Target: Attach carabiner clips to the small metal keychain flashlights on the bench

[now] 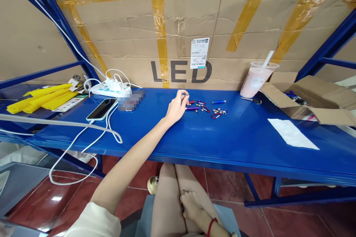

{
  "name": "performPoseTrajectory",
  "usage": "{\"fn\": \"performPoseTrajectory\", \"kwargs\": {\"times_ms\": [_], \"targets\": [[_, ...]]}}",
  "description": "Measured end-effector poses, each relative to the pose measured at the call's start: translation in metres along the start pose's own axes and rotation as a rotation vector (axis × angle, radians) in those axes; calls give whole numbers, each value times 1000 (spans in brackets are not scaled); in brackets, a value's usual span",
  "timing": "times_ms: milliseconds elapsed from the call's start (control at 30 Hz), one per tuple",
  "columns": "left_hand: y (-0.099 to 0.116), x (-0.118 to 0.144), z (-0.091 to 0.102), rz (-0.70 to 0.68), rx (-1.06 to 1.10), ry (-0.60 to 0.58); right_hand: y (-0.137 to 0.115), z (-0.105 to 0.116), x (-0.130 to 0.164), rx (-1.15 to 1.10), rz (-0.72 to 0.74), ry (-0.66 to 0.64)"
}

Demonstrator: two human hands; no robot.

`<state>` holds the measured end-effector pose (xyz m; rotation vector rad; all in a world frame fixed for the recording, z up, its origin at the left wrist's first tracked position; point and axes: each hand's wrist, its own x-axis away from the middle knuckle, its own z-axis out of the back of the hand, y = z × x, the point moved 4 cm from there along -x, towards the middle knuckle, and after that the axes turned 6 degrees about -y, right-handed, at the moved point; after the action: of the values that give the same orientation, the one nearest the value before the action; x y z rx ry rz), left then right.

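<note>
My left hand (177, 106) is over the blue shelf with thumb and forefinger pinched together; a tiny dark thing shows at their tips, too small to name. Right beside it lies a purple metal tube (192, 109), with a red piece (191, 102) just behind. To the right are red carabiners (216, 116), a blue tube (219, 102) and several small round silver pieces (216, 111). My right hand (191, 205) rests on my lap, fingers curled; something dark shows by its fingers, mostly hidden.
A pink drink cup (254, 81) and a dark knife-like tool (251, 100) stand right, near an open cardboard box (319, 100) and white paper (292, 133). Left are a phone (102, 109), cables, a power strip (111, 89) and yellow tubes (47, 97). Taped cardboard (119, 37) closes off the back.
</note>
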<state>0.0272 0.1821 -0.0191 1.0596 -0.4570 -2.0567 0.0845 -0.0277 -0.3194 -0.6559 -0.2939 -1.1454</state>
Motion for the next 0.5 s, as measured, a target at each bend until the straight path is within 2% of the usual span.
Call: {"fn": "performPoseTrajectory", "kwargs": {"times_ms": [167,300,400,500], "targets": [[0,1,-3,9,-10,-15,-1,0,5,12,-13,23],[-1,1,-3,18,-20,-36,-3,8,11,-4,-12,13],[-2,1,-3,17,-30,-40,-8,23,16,-38,7,6],[-1,0,-2,5,-53,-40,-24,56,32,-99,97,28]]}}
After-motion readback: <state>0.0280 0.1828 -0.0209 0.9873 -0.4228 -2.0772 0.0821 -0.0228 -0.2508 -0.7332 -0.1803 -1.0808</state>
